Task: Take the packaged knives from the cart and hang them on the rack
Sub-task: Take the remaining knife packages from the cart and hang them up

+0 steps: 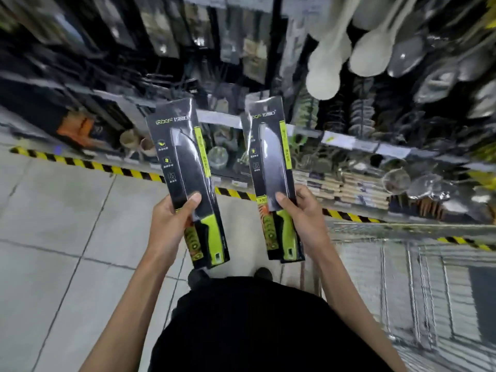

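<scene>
Two packaged knives are coming up together: our left hand [167, 226] is pinching one knife pack [188, 181], our right hand [303, 218] the other pack [271, 170], both clear of the cart [418, 285]. We're wanting top holes leading toward the rack [188, 38].

Two black knife packages [188, 181] [271, 173], each striped lime green along one edge, with lime-green-and-black handles and orange print low on the card. Pale grey tiled floor [53, 224] edged in yellow-and-black hazard tape [88, 165]. Cream-white spoons [324, 68] beside silver ladles [408, 57]. Silver wire cart [402, 277]; black clothing [255, 326] below.
</scene>
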